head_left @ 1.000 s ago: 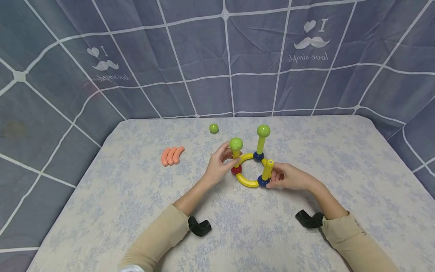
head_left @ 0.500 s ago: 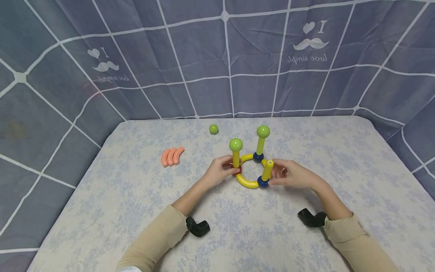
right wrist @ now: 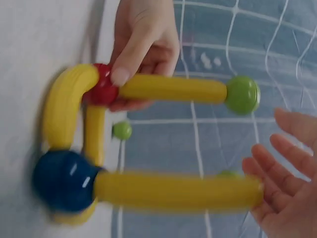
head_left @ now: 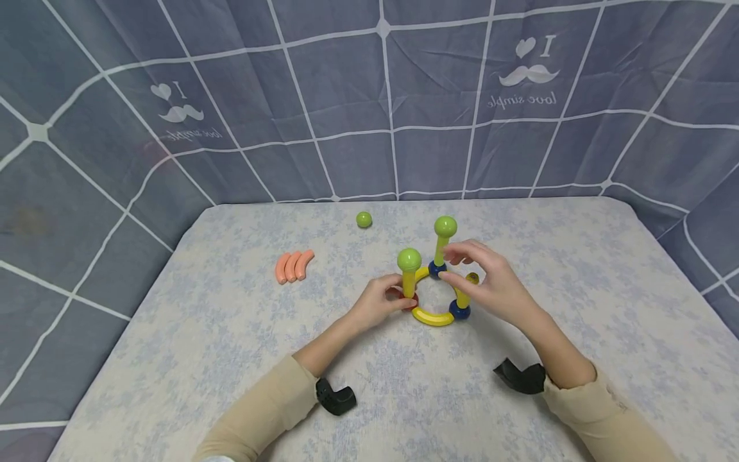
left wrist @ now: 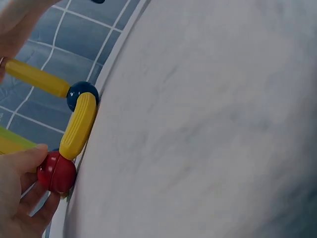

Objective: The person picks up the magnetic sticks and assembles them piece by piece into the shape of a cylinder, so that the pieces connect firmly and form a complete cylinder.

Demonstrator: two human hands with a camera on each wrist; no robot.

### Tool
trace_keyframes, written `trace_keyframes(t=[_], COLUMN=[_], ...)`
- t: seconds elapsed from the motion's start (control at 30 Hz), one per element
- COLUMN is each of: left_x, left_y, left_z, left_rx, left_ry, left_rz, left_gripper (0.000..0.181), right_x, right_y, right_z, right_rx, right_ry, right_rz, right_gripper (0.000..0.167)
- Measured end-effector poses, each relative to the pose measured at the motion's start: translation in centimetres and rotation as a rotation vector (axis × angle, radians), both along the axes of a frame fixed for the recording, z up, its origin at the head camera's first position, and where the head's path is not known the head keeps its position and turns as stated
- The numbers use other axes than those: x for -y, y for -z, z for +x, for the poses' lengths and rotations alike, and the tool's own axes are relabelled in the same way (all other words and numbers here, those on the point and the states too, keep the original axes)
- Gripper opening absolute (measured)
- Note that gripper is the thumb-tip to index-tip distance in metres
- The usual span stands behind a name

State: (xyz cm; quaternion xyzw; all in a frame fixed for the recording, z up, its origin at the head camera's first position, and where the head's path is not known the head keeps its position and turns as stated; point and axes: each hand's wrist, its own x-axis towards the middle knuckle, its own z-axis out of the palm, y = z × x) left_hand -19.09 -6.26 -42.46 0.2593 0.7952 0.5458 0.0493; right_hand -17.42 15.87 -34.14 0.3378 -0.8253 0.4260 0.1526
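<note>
Near the middle of the tabletop (head_left: 398, 398), I see a yellow ring (head_left: 433, 317) lying flat with three upright sticks (head_left: 408, 283), the left hand (head_left: 375, 300) pinching its red ball (right wrist: 103, 85) and partly covering it from the head view. The right hand (head_left: 496, 282) is spread beside the yellow stick (head_left: 463, 300) on the nearer blue ball (head_left: 460, 310), hiding some of that stick and of the ring; with the right wrist view blurred, I cannot tell whether a finger touches the stick's tip. My left wrist view is mostly tabletop, the left hand cut off at its side. A loose green ball (head_left: 364, 219) sits toward the far edge, and orange curved pieces (head_left: 294, 266) lie toward the left edge.
</note>
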Motion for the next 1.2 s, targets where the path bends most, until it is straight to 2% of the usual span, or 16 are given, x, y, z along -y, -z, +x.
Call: trace_keyframes(t=[0.07,0.17,0.3,0.4,0.57,0.63,0.67,0.73,0.83,0.87,0.97,1.03,1.13,1.2], left_x=[-0.2,-0.5,-0.7,-0.6,0.6,1.6,2.2,3.7,6.3,7.3,10.2,11.8,13.5,14.2], left_y=[0.0,-1.2,-1.1,0.1,-0.4,-0.9,-1.5,-2.6,-4.1,-4.1,-3.2,-2.2,-1.3,-1.0], left_z=[0.3,1.1,1.2,0.6,0.2,-0.2,-0.3,-0.6,-1.3,-1.6,-2.7,-3.3,-3.4,-3.3], left_rx=[-0.010,-0.030,-0.063,-0.076,-0.073,-0.086,-0.086,-0.091,-0.087,-0.090,-0.088,-0.086,-0.113,-0.150], left_ry=[0.016,0.037,0.040,0.043,0.092,0.082,0.061,-0.018,-0.192,-0.254,-0.413,-0.490,-0.564,-0.588], left_rz=[0.012,0.019,0.004,-0.003,-0.017,-0.016,-0.004,0.023,0.063,0.055,0.000,-0.051,-0.115,-0.140], left_gripper=[0.021,0.019,0.020,0.022,0.032,0.036,0.037,0.038,0.036,0.035,0.035,0.036,0.036,0.033], right_x=[0.7,1.5,2.2,2.6,2.9,2.9,2.9,2.8,2.7,2.7,2.7,2.7,2.8,2.8], right_y=[-0.3,-0.5,-0.6,-0.7,-0.7,-0.7,-0.7,-0.8,-0.9,-0.9,-0.9,-0.9,-0.8,-0.9], right_z=[0.0,-0.1,-0.1,0.0,-0.1,-0.2,-0.2,-0.2,-0.2,-0.2,-0.2,-0.2,-0.3,-0.3], right_rx=[-0.020,-0.043,-0.066,-0.073,-0.067,-0.058,-0.051,-0.036,-0.022,-0.020,-0.021,-0.023,-0.024,-0.021], right_ry=[-0.007,-0.030,-0.068,-0.083,-0.071,-0.066,-0.064,-0.064,-0.063,-0.064,-0.066,-0.068,-0.072,-0.075], right_rz=[-0.002,0.000,-0.007,-0.010,0.001,0.003,0.004,0.002,0.001,0.001,0.003,0.002,0.004,0.003], right_gripper=[0.037,0.038,0.037,0.035,0.032,0.031,0.031,0.030,0.031,0.031,0.031,0.031,0.031,0.031])
